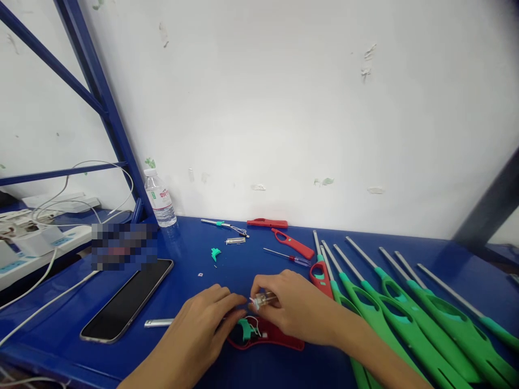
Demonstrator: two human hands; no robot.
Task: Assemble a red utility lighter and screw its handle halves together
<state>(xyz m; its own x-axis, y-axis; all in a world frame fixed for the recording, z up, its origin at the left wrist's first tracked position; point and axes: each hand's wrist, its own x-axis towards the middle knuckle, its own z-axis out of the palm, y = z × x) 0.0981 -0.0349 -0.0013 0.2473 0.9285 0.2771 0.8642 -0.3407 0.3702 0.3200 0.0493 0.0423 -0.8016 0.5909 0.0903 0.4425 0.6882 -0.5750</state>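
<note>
Right hand (295, 308): thumb and index finger pinch a clear cartridge (264, 300). Left hand (206, 319): fingers curled, tips beside the cartridge; whether they grip anything cannot be told. The red shell half (284, 339) lies on the surface (190, 248), between and partly beneath both hands. A teal trigger (245, 329) and a white wire (254, 324) sit in it, at the left fingertips. A metal tube (159, 323) projects to the left of the left hand.

Caution: the wire loops loosely; if caught by a finger or the cartridge, it could pull free. If the shell tips, the trigger could lift out. If the pinch slips, the smooth cartridge could drop onto these parts. A sleeve-less right forearm lies close to the green lighters (425, 319); a sideways sweep could disturb them.

Markings: the bottle (161, 200), beyond the left hand, bears a label with red characters, too small to read reliably. No other brand or lettering is legible.
</note>
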